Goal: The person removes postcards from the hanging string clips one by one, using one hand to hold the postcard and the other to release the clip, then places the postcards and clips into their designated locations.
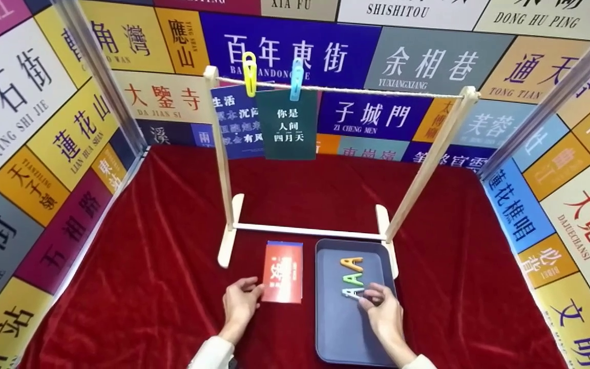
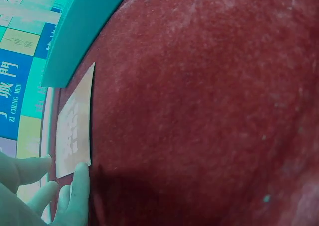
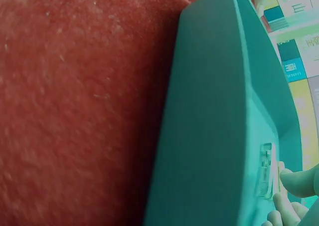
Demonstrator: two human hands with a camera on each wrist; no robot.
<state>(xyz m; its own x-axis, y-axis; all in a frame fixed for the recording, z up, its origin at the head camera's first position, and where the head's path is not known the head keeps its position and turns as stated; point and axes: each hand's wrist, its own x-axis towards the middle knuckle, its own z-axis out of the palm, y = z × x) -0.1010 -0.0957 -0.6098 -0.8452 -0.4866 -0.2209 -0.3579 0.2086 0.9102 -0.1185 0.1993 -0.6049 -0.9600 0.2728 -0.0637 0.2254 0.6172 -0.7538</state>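
Note:
In the head view, my left hand (image 1: 241, 302) is at the left edge of a small stack of cards with a red printed card (image 1: 283, 271) on top. The left wrist view shows a fingertip at the card's near edge, with the thumb apart from it. My right hand (image 1: 384, 310) reaches into a dark grey tray (image 1: 338, 338), its thumb and fingers at the right end of a white clothespin (image 1: 351, 293). Whether they touch it is unclear. A green clothespin (image 1: 353, 279) and an orange clothespin (image 1: 351, 264) lie above it in a row.
Behind the cards and tray stands a wooden rack (image 1: 223, 164) with a rope (image 1: 377, 92). A yellow clothespin (image 1: 249, 74) and a blue clothespin (image 1: 296, 79) hold a blue card (image 1: 238, 125) and a dark green card (image 1: 290, 125). Red cloth (image 1: 162, 256) covers the table.

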